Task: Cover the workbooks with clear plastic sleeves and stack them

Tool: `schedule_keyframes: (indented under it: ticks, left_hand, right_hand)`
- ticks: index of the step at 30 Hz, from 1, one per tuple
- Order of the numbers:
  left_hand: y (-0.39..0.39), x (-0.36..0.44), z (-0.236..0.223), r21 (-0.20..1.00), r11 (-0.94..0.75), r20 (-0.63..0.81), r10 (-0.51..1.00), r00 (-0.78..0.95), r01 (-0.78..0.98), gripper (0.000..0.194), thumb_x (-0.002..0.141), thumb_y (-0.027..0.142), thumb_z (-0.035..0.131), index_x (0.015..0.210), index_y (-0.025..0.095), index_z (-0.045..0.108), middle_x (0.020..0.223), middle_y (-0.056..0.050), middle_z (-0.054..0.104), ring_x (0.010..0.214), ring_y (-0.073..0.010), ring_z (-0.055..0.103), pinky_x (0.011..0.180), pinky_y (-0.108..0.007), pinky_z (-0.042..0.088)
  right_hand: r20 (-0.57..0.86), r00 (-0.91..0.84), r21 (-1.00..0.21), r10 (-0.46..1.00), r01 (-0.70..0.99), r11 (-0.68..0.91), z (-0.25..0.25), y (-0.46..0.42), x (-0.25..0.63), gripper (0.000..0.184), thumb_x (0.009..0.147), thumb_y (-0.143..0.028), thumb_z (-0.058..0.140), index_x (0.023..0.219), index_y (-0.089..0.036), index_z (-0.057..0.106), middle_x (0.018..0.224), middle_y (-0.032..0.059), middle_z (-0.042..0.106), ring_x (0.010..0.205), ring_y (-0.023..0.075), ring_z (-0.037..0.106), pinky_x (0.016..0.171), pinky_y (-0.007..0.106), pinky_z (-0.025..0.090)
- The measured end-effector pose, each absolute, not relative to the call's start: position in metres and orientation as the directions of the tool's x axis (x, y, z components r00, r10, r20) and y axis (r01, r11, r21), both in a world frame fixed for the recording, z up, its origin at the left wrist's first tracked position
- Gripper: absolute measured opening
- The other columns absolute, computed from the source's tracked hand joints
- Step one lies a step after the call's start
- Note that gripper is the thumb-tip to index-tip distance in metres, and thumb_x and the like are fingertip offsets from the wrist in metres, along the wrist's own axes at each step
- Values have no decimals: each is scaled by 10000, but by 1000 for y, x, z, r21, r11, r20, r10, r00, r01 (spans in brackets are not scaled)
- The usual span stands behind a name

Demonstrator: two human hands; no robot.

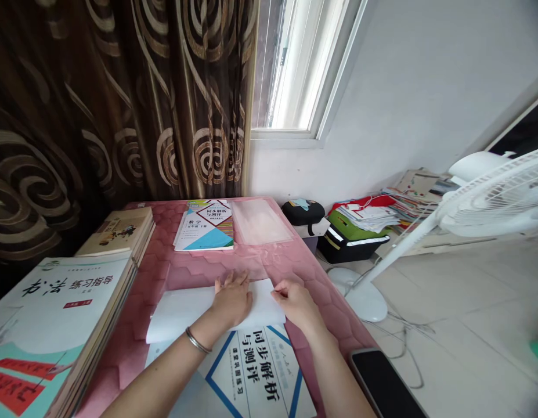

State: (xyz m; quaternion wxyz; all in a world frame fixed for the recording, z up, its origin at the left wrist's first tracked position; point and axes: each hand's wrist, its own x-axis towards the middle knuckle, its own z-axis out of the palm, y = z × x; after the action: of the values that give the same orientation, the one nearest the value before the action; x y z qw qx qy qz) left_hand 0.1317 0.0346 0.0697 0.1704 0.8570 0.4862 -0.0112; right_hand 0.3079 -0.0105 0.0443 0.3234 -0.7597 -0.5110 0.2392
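My left hand (232, 300) lies flat with fingers spread on a white sheet (181, 310) that is folded over the top of a workbook (246, 377) with a blue-and-white cover on the pink table (173, 267). My right hand (296, 303) pinches the sheet's right edge between thumb and fingers. A clear plastic film (260, 222) lies further back on the table. A bracelet sits on my left wrist.
Stacks of books (55, 325) stand at the left, a smaller stack (121, 231) behind, and workbooks (205, 225) at the back. A black phone (384, 386) lies at the table's right edge. A white fan (490, 203) and floor clutter (364, 223) are at the right.
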Motion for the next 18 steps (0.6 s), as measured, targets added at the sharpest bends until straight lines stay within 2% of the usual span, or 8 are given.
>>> schedule_keyframes:
  ticks: [6,14,18]
  left_hand:
    - [35,132,74,296,-474,-211,815,540,830,605,902,347,259,1469,143,316,1562,-56,259,1424,-339,218,1106,-647,171]
    - [32,133,76,288,-493,-192,810,554,821,569,915,352,256,1457,206,349,1561,-51,272,1428,-323,222,1116,-641,154]
    - [31,130,77,289,-496,-170,815,554,819,570,916,341,251,1455,185,353,1556,-53,281,1422,-324,237,1113,-649,162]
  right_hand:
    - [-51,334,-794,941,558,-241,46,-8,306,96,712,-209,624,721,-247,712,751,13,745,741,200,683,665,290,474]
    - [-69,293,-816,954,533,-222,47,-8,304,127,707,-207,619,738,-243,737,769,18,752,751,206,690,694,303,490]
    - [-60,322,-810,945,537,-234,48,-8,303,124,698,-187,630,718,-246,737,738,13,746,721,200,685,657,288,484]
